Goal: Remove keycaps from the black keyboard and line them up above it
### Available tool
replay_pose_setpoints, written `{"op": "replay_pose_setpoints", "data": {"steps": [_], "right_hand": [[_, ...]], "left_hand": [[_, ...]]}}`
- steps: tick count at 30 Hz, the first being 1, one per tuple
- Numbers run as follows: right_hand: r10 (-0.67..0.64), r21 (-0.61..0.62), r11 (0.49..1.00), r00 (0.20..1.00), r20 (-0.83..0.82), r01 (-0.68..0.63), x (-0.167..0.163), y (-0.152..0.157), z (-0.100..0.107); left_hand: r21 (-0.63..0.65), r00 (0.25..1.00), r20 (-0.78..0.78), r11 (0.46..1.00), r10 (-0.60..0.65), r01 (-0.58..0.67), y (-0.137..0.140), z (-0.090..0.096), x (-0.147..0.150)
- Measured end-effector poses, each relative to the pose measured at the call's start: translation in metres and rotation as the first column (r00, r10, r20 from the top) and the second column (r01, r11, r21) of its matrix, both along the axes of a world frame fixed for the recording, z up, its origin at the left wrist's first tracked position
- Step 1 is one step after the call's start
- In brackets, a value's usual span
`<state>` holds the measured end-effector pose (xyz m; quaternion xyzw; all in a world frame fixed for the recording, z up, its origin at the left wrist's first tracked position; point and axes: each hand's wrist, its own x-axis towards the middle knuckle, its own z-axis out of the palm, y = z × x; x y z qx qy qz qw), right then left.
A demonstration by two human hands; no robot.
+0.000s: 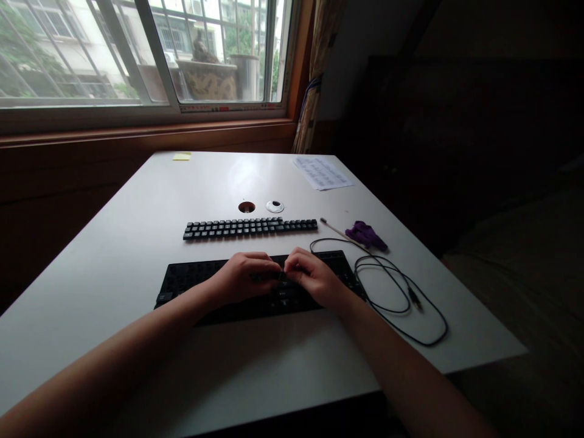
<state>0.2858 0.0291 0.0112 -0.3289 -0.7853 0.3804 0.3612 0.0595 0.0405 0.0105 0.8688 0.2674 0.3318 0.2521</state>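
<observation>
A black keyboard (189,277) lies across the white table before me, with many of its keycaps off on the left side and a few still on it. Over its middle, my left hand (253,274) and my right hand (310,274) meet with fingertips pinched together, nearly touching. Something small and dark may sit between them, too small and dim to name. Behind the keyboard, loose black keycaps (250,227) stand in several neat rows. My hands cover part of the keyboard's centre and right.
The black cable (429,344) loops over the table's right side. Beyond the keyboard lie a purple cloth (365,235), a thin stick with a dark tip (335,229), a round cover (275,207) beside a table hole (247,207), printed papers (323,173) and yellow sticky notes (181,156).
</observation>
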Motion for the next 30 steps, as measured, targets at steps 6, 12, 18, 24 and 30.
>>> {"op": "replay_pose_setpoints", "data": {"steps": [6, 12, 18, 24, 30], "right_hand": [[-0.005, 0.041, 0.999, 1.0, 0.01, 0.005, 0.0, -0.001, -0.001], [-0.057, 0.137, 0.989, 0.996, 0.062, 0.049, -0.005, -0.004, -0.003], [-0.107, 0.167, 0.982, 0.985, 0.135, 0.084, -0.005, -0.009, -0.004], [-0.242, 0.247, 0.944, 0.968, 0.063, 0.22, 0.0, -0.007, 0.001], [-0.257, 0.266, 0.933, 0.966, 0.021, 0.243, 0.005, -0.012, 0.006]], "left_hand": [[-0.095, 0.999, -0.005, 0.995, 0.04, -0.04, 0.004, 0.003, -0.004], [-0.314, 0.987, 0.159, 0.949, 0.015, 0.036, 0.009, 0.004, -0.007], [-0.485, 0.949, 0.306, 0.87, 0.079, 0.084, 0.012, 0.008, -0.011], [-0.591, 0.906, 0.397, 0.796, 0.149, 0.129, 0.012, 0.003, -0.009], [-0.644, 0.899, 0.419, 0.739, 0.126, 0.197, 0.011, 0.005, -0.009]]}}
